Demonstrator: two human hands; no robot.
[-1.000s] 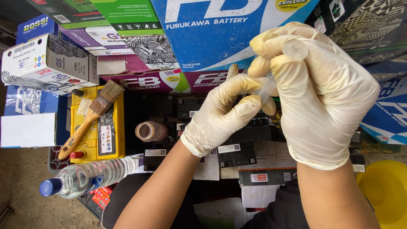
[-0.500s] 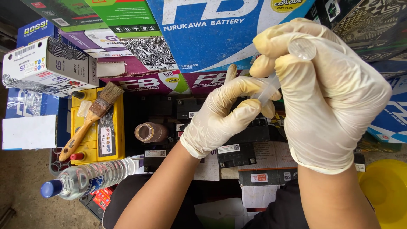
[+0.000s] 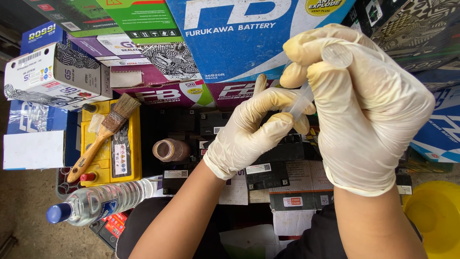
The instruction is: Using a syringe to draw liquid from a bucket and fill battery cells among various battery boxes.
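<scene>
Both gloved hands are working a clear syringe (image 3: 301, 101) above the black batteries (image 3: 268, 158): right hand (image 3: 369, 110) is gripping the barrel, thumb on plunger, left hand (image 3: 254, 129) fingers pinching the tip. Best keeping it steady & pressing slowly, w/ the tip aimed down.

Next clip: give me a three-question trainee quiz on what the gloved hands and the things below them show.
1. True or false: both hands wear pale gloves.
2. What lies across the yellow battery: A) a paintbrush, B) a wrench, C) a funnel?
3. Fill in: the clear plastic bottle lying on its side has a ____ cap.

Key:
1. True. The left hand and the right hand are both gloved and pinch a clear syringe between their fingers.
2. A, the wooden-handled paintbrush.
3. Blue.
</scene>
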